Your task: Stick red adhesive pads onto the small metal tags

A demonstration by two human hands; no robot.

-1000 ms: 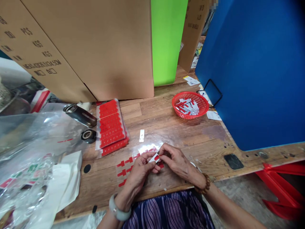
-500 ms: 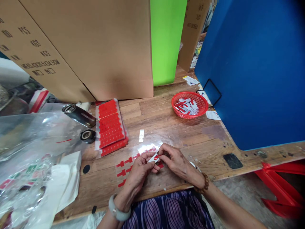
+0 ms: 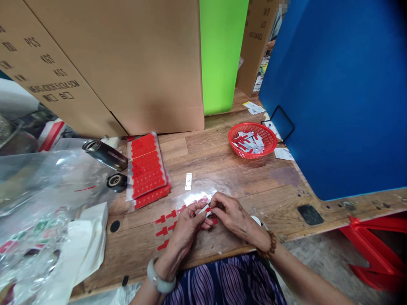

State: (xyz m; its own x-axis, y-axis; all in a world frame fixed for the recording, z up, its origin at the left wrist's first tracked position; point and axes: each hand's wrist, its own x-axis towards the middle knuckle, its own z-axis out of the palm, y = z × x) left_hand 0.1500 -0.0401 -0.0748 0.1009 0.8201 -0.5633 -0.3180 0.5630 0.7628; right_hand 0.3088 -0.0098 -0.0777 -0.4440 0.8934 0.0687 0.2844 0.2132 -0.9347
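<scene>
My left hand [image 3: 190, 223] pinches a small white card [image 3: 204, 209] between thumb and fingers, above a clear sheet of red T-shaped stickers [image 3: 161, 231]. The thumb and fingertips of my right hand [image 3: 229, 213] are closed on a red piece at the card's right end. Both hands nearly meet near the table's front edge. Another white card [image 3: 188, 181] lies flat just beyond the sheet. A red basket [image 3: 271, 148] at the back right holds a heap of white cards with red parts.
Stacked red sticker sheets [image 3: 148, 169] lie left of centre, beside a dark flask [image 3: 106, 155] and its lid [image 3: 117, 182]. Plastic bags cover the far left. Cardboard, a green panel and a blue board [image 3: 337, 101] stand behind and right.
The card between my hands has tilted and now shows a narrower face. Both hands have stayed almost in place, with the fingers slightly shifted.
</scene>
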